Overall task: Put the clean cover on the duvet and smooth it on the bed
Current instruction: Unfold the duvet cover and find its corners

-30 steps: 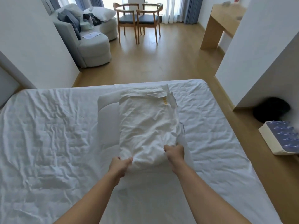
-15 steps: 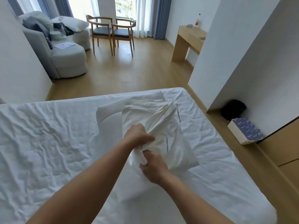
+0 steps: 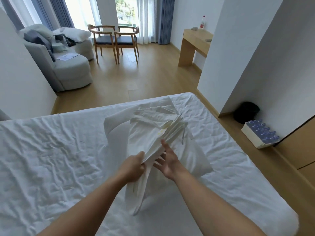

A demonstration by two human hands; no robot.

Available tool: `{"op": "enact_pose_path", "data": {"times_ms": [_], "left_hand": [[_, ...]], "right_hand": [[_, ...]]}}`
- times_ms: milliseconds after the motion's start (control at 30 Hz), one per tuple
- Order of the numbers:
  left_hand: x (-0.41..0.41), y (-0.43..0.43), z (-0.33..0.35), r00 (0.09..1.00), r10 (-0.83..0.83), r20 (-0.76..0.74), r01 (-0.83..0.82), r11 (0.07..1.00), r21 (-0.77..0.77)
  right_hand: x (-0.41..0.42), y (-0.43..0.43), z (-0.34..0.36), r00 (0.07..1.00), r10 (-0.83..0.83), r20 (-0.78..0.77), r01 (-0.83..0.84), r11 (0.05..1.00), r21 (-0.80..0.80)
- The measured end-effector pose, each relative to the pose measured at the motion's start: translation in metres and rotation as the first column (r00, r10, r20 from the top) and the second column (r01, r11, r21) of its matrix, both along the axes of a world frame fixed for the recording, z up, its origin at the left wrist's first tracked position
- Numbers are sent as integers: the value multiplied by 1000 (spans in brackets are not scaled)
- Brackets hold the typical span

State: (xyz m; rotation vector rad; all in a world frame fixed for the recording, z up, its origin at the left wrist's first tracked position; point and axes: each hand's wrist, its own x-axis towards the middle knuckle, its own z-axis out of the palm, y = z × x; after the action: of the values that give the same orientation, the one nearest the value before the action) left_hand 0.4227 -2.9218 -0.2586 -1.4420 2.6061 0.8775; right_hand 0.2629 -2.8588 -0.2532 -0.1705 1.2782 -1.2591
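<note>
The bed with a wrinkled white sheet fills the lower part. Near its middle lies the folded duvet, and on it the folded white cover, its layers fanned toward 1 o'clock. The left hand pinches the near layers of the cover. The right hand, at its 3 o'clock, lays straight spread fingers against the folds and grips nothing.

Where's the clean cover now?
In the head view, the clean cover sits folded on the duvet, right of centre on the bed; the left hand grips its near end, the right hand touches its layers.
</note>
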Motion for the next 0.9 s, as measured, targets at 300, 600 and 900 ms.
{"op": "enact_pose_path", "data": {"times_ms": [300,600,900], "left_hand": [[14,24,5,987,-116,111,93,977,191],[-23,-59,101,984,-113,-137,57,932,-358],[-85,-107,144,871,-441,215,491,794,-360]], "right_hand": [[-4,-48,-22,888,13,-460,1,1000,30],[-7,-30,7,639,208,-741,-268,963,39],[-40,-3,25,561,243,-791,-348,937,41]]}}
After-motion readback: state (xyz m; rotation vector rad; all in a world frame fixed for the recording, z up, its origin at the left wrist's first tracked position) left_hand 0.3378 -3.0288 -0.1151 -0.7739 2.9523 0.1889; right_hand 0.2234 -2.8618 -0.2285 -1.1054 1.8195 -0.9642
